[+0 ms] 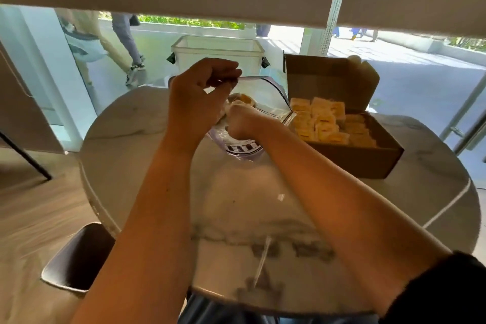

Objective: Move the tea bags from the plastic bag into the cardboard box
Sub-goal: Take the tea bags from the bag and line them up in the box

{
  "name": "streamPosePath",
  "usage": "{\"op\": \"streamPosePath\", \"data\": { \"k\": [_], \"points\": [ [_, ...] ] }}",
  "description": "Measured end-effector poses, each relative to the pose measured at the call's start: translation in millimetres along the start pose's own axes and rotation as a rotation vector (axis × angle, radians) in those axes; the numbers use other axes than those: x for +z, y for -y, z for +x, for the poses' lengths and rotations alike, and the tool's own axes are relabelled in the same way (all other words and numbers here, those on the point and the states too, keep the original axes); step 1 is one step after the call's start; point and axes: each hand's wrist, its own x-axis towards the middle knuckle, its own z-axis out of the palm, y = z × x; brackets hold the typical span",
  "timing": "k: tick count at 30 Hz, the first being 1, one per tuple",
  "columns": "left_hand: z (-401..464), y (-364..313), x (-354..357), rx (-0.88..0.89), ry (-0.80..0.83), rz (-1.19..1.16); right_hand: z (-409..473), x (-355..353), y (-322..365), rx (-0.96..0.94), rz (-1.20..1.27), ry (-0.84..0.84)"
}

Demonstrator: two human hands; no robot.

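Tea bags point(242, 101) are what my right hand point(243, 123) is reaching for: it is pushed in through the mouth of the plastic bag point(265, 102), fingers curled into a fist around a small clump of yellow-and-white sachets, a couple of which show just above my knuckles. Through the motion blur I cannot count how many I am holding. My left hand point(202, 92) is raised just above and to the left of it, thumb and fingertips pinched on the upper lip of the plastic bag, holding the opening up and wide. The bag's dark zip strip curves from that pinch round to the right, and the clear film with dark printing sags down to the bench point(147, 160) under my right wrist.

Just to the right of the bag, touching or nearly touching its edge, sits the cardboard box point(368, 158) with its lid flap standing open at the back. Many more yellow tea bags point(328, 123) are stacked inside it in loose rows.

Beyond my hands, at the far edge of the round marble bench, stands a white plastic tub point(218, 54) with dark side clips. A dark chair seat point(76, 258) shows below the bench on the left.
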Motion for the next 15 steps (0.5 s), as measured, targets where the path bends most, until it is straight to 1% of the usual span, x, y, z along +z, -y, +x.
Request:
{"op": "streamPosePath", "data": {
  "k": [2, 4, 5, 7, 9, 12, 15],
  "points": [
    [4.5, 2.1, -1.4, 0.042, -0.009, 0.010, 23.7, 7.0, 3.6, -0.038, -0.051, -0.064],
    [6.2, 2.6, -3.6, 0.047, -0.017, 0.013, 42.1, 12.9, 10.5, -0.058, -0.055, -0.100],
    [7.0, 3.4, -4.9, 0.049, -0.019, 0.012, 48.5, 15.5, 13.3, -0.060, -0.042, -0.100],
    [8.1, 6.1, -7.5, 0.057, -0.019, 0.017, 49.1, 13.1, 20.9, -0.072, -0.057, -0.046],
    [9.6, 9.2, -10.8, 0.071, -0.001, 0.030, 54.5, 14.6, 21.0, -0.066, -0.110, -0.009],
    [10.9, 12.5, -14.0, 0.086, 0.008, 0.068, 49.6, 13.1, 18.4, -0.056, -0.127, 0.000],
    [10.0, 12.7, -13.8, 0.078, 0.015, 0.054, 40.9, 9.4, 17.2, -0.052, -0.016, -0.011]
  ]
}}
